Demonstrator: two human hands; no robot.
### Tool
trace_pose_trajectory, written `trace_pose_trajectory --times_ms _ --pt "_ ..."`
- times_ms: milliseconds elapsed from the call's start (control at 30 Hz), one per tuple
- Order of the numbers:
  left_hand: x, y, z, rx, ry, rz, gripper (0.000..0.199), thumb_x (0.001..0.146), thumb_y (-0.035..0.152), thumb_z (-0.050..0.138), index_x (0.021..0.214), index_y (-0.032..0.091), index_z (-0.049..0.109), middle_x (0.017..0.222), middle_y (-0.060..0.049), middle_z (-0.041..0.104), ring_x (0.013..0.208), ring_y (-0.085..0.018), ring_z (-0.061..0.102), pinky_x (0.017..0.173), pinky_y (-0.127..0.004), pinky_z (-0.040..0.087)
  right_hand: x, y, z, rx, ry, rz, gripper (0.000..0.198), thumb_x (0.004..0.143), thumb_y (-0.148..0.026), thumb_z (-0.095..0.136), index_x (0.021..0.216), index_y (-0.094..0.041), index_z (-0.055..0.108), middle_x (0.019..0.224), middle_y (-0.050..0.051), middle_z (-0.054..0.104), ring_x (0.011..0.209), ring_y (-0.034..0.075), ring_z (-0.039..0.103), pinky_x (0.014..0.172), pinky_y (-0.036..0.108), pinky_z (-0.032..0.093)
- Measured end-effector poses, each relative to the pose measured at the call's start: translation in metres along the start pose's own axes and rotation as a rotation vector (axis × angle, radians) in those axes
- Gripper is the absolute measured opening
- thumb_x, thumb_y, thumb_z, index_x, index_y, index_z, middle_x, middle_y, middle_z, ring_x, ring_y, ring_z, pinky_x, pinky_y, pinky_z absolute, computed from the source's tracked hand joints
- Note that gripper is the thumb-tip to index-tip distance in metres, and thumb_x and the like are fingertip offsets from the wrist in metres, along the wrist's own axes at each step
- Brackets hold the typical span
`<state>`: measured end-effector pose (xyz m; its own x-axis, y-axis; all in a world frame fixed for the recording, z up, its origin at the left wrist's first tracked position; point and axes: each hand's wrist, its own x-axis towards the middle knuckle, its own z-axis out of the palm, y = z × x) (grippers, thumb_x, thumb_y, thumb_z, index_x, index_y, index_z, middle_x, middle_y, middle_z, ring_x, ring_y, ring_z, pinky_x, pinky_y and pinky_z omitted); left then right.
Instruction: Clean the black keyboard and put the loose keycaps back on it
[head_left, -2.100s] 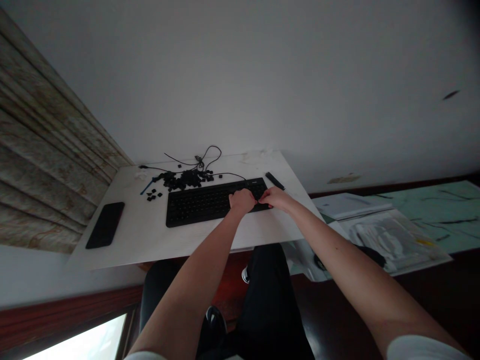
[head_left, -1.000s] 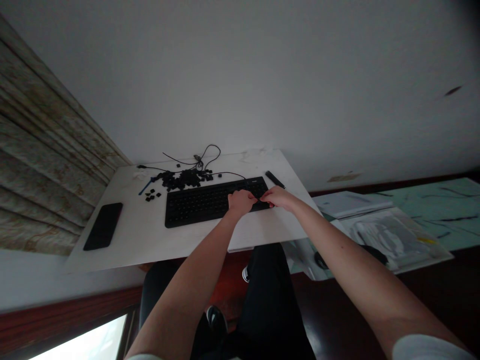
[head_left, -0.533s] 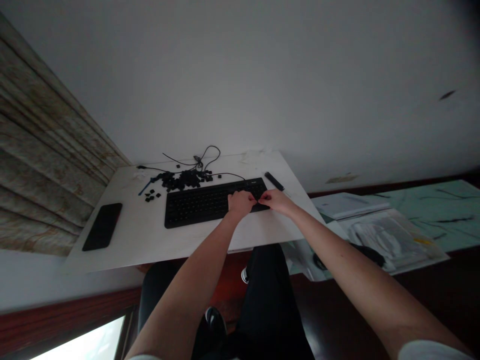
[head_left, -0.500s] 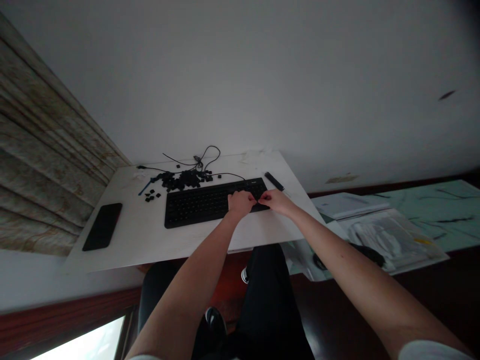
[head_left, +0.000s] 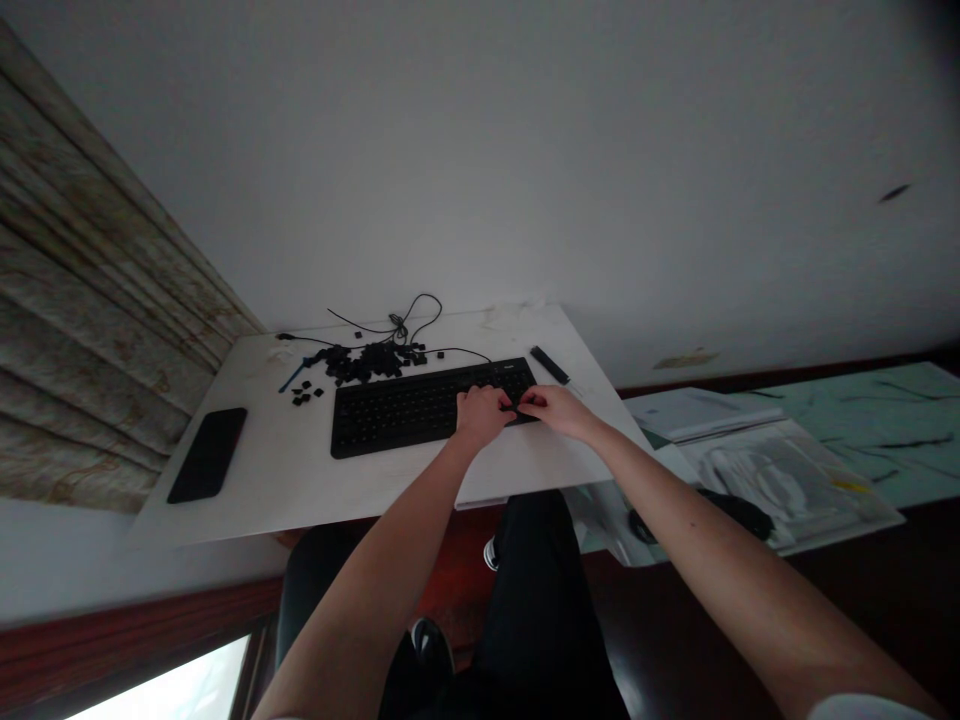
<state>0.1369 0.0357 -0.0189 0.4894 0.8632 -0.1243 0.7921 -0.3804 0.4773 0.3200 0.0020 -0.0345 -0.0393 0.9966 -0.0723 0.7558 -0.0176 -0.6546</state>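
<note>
We have one black keyboard (head_left: pixel 397 410), a long flat rectangle with rows of little keys, on a smooth white table (head_left: pixel 285 480). Our left hand (head_left: pixel 482 412) and right hand (head_left: pixel 553 408) are at its right end, fingers curled; the tips are too small for us to tell if they pinch anything. Past it lie one heap of square black keycaps (head_left: pixel 371 362), too many to count, and one thin, loopy cord (head_left: pixel 398 326).
</note>
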Motion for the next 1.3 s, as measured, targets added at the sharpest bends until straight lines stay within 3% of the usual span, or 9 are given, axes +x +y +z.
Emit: trace_pose_trajectory --times_ms 133,400,800,900,1067,1300 --pt "0.002 0.001 0.000 -0.024 -0.002 -0.029 0.022 0.083 0.042 0.070 0.100 0.028 0.072 0.113 -0.002 0.071 0.114 -0.026 0.057 0.100 -0.041 0.038 -0.003 0.001 -0.002 0.037 -0.022 -0.017 0.019 0.082 -0.026 0.067 0.097 -0.018 0.075 0.074 0.002 0.070 0.066 0.016 0.060 0.061 0.026 0.040" --pt "0.004 0.002 -0.001 -0.023 -0.024 -0.047 0.023 0.082 0.041 0.071 0.100 0.028 0.071 0.114 -0.001 0.072 0.114 -0.026 0.058 0.100 -0.041 0.038 -0.003 0.001 -0.001 -0.042 0.001 -0.123 0.015 0.085 -0.023 0.066 0.094 -0.022 0.079 0.093 0.005 0.077 0.082 0.019 0.068 0.073 0.028 0.047" --pt "0.005 -0.002 -0.001 -0.081 -0.017 -0.029 0.020 0.081 0.039 0.073 0.097 0.027 0.071 0.107 0.000 0.073 0.112 -0.025 0.060 0.101 -0.041 0.038 -0.001 0.011 0.001 0.012 -0.004 -0.125 0.018 0.087 -0.025 0.065 0.098 -0.022 0.079 0.096 0.006 0.077 0.083 0.020 0.068 0.075 0.030 0.049" --pt "0.006 -0.009 -0.001 -0.173 -0.001 -0.009 0.026 0.080 0.027 0.072 0.105 0.028 0.069 0.106 0.001 0.073 0.108 -0.022 0.062 0.100 -0.038 0.041 -0.001 0.009 0.001 0.015 -0.003 -0.116 0.019 0.087 -0.026 0.065 0.098 -0.021 0.079 0.097 0.006 0.076 0.083 0.020 0.068 0.076 0.030 0.049" --pt "0.007 -0.025 -0.002 -0.399 0.061 0.009 0.045 0.080 -0.002 0.048 0.112 0.023 0.067 0.107 -0.001 0.072 0.097 -0.013 0.065 0.091 -0.025 0.049 -0.002 0.007 0.000 0.003 0.005 -0.106 0.018 0.086 -0.027 0.066 0.098 -0.022 0.079 0.098 0.006 0.076 0.082 0.019 0.067 0.076 0.030 0.049" --pt "0.006 -0.028 0.001 -0.423 0.100 0.053 0.040 0.078 -0.003 0.046 0.099 0.019 0.072 0.103 -0.003 0.073 0.093 -0.013 0.066 0.090 -0.024 0.051 -0.001 0.003 -0.004 -0.100 -0.024 -0.155 0.018 0.088 -0.024 0.065 0.100 -0.022 0.079 0.098 0.007 0.076 0.083 0.020 0.067 0.076 0.029 0.047"
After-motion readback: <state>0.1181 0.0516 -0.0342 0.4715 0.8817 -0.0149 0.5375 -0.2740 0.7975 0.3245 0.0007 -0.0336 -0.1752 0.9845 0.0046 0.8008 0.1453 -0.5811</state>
